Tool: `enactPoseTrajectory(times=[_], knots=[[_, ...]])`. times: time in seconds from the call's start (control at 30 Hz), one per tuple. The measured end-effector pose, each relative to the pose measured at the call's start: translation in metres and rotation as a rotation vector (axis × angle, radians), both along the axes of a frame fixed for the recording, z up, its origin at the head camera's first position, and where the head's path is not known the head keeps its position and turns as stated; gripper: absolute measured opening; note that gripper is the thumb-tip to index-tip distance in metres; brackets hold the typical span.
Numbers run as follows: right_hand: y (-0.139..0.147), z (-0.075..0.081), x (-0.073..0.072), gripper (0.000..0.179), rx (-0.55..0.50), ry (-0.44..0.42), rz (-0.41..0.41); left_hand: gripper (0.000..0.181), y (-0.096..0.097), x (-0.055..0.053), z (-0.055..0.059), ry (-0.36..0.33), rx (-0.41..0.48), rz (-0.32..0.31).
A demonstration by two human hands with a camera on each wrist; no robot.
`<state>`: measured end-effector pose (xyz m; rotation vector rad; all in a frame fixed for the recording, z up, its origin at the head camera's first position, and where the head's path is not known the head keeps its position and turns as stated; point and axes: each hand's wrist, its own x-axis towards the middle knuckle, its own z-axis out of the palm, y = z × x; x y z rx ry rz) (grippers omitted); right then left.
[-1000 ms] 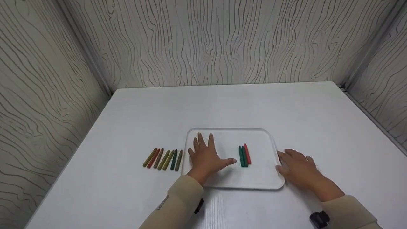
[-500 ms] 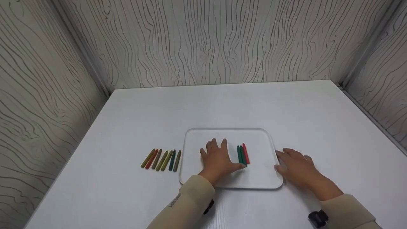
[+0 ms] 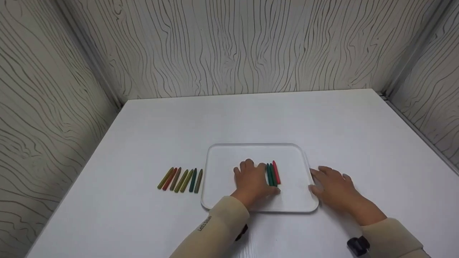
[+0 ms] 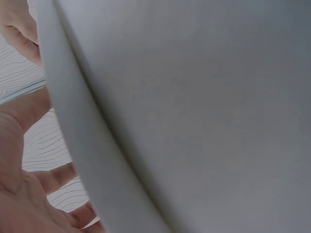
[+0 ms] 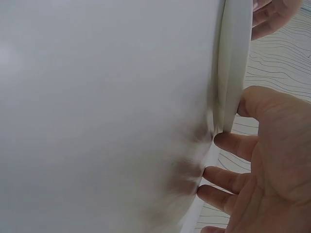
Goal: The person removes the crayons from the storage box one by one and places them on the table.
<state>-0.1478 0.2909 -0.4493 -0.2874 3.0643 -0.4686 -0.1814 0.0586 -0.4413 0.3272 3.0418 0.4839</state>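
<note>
In the head view a white tray (image 3: 220, 175) lies on the table. Two green crayons (image 3: 269, 174) and a red crayon (image 3: 276, 172) lie side by side on its right half. My left hand (image 3: 252, 182) is over the tray, just left of these crayons. Its thumb is by their near ends and its index fingertip by the far end of the left green one; contact cannot be told. My right hand (image 3: 335, 188) rests at the tray's right edge. The right wrist view shows its thumb (image 5: 255, 102) and fingertips touching the rim (image 5: 235, 58), fingers loosely extended.
Left of the tray, several crayons (image 3: 184, 181) in olive, brown, red and dark green lie in a slanted row on the white table (image 3: 251, 118). Wood-patterned panels (image 3: 229, 46) stand behind the table and at both sides.
My left hand has moved right across the tray to the crayons, and its spread fingers have drawn in. My right hand stays at the tray's edge.
</note>
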Motion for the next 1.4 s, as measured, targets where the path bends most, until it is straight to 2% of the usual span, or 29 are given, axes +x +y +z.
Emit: enactPoseTrajectory(times=[0.23, 0.5, 0.8, 1.03, 1.4], knots=[[0.001, -0.001, -0.001, 0.053, 0.013, 0.019, 0.000, 0.071, 0.002, -0.003, 0.000, 0.011, -0.008, -0.002], [0.001, -0.001, -0.001, 0.054, 0.000, 0.002, -0.002, 0.066, -0.003, -0.007, 0.001, -0.010, 0.047, 0.011], [0.001, 0.000, 0.000, 0.054, 0.004, -0.006, 0.011, 0.052, -0.013, -0.013, 0.001, -0.033, 0.107, -0.016], [0.001, 0.000, -0.001, 0.055, -0.002, -0.012, 0.002, 0.031, -0.015, -0.015, 0.003, -0.111, 0.157, 0.018], [0.000, -0.001, 0.000, 0.055, 0.007, -0.003, -0.008, 0.026, -0.019, -0.018, 0.002, -0.135, 0.238, 0.052]])
